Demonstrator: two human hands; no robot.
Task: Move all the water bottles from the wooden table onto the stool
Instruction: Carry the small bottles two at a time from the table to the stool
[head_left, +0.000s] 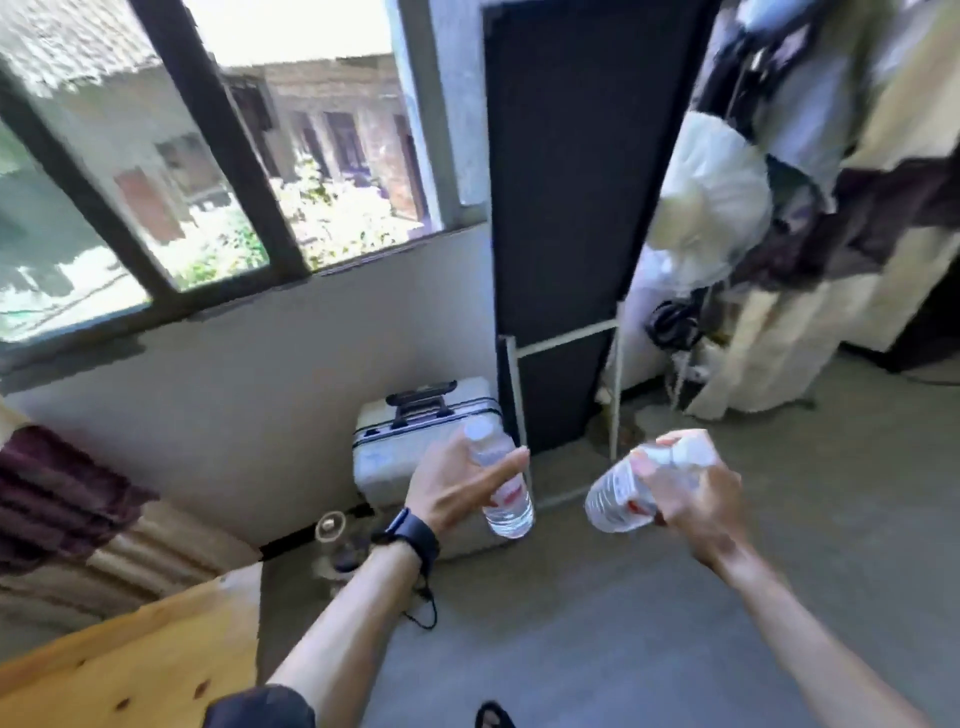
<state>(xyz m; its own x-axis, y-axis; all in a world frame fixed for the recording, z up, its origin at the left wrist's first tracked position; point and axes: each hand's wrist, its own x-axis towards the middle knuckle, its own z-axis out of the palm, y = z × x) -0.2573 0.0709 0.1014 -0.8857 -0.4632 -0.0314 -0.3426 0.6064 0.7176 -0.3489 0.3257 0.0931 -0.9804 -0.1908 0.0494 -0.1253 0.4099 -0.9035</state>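
Right-hand bottle (615, 501) half behind blurred fingers (655, 480)

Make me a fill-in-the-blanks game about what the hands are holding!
1. The left hand grips a clear plastic water bottle and the right hand grips a second clear bottle, which makes ___ bottles in all.
2. The black wristwatch is on the ___ wrist.
3. The silver hard-shell suitcase by the wall has a ___ handle on top.

Missing words: two; left; black.
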